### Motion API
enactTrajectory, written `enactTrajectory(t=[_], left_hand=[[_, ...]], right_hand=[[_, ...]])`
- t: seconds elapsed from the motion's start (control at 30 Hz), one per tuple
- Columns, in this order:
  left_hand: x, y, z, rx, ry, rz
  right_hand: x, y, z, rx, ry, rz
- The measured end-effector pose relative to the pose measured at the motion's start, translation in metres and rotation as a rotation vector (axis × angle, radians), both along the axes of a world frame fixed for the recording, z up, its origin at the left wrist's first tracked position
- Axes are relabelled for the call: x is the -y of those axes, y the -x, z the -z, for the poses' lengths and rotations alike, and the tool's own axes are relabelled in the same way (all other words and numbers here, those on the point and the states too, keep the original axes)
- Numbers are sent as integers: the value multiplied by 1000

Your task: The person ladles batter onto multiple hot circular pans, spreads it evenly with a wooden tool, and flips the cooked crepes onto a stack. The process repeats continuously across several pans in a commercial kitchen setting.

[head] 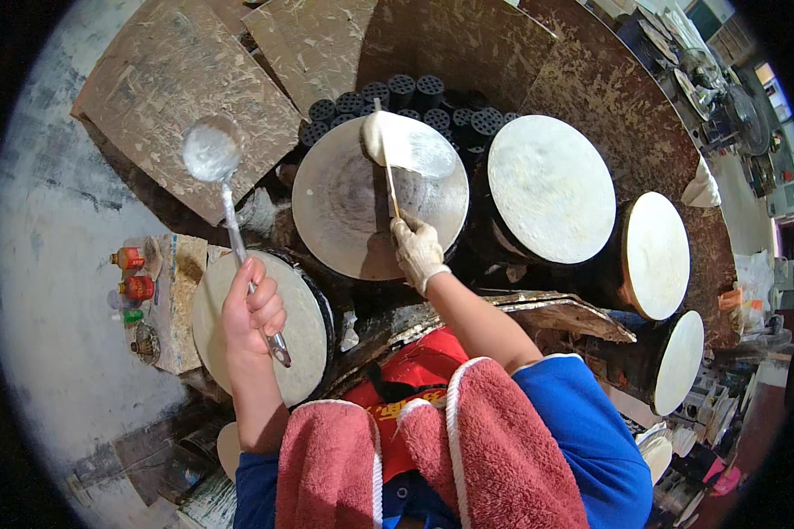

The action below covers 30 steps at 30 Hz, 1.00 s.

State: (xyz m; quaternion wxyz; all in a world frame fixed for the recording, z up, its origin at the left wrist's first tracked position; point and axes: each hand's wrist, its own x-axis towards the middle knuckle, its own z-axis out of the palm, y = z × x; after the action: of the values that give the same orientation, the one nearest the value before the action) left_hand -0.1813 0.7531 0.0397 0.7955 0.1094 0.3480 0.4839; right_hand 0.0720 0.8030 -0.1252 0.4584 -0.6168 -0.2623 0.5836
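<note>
My bare left hand (pixel 257 307) is closed around the metal handle of a ladle (pixel 213 152), whose bowl is coated with whitish batter and raised at the left. My right hand (pixel 419 248), in a pale work glove, grips a thin stick-like spreader (pixel 389 165) over a round griddle (pixel 331 198). Whitish batter (pixel 413 142) lies on the far part of that griddle and bunches beside the spreader. Below the ladle, a second round plate (pixel 271 370) is covered with a pale layer. To the right, a larger round plate (pixel 551 190) also bears a pale sheet.
Two more covered rounds (pixel 657 254) (pixel 679 362) stand at the right. Black honeycomb coal briquettes (pixel 430 89) are stacked behind the middle griddle. Flour-streaked boards (pixel 192 99) lie at the back. Small bottles (pixel 135 287) stand by a block at the left.
</note>
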Motion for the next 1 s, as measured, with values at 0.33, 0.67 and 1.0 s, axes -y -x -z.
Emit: enactTrajectory(t=[0.33,0.67,1.0], left_hand=[[83,35,-7,-240,-94,-354],[138,14,5,-79,-85,-572],[148,-31,-9,-85,87,-827]], right_hand=[[-2,-57,-20,317,37,-167],[-66,-122,-3,274,-97,-296],[-104,-125,-3,562,-212,-833]])
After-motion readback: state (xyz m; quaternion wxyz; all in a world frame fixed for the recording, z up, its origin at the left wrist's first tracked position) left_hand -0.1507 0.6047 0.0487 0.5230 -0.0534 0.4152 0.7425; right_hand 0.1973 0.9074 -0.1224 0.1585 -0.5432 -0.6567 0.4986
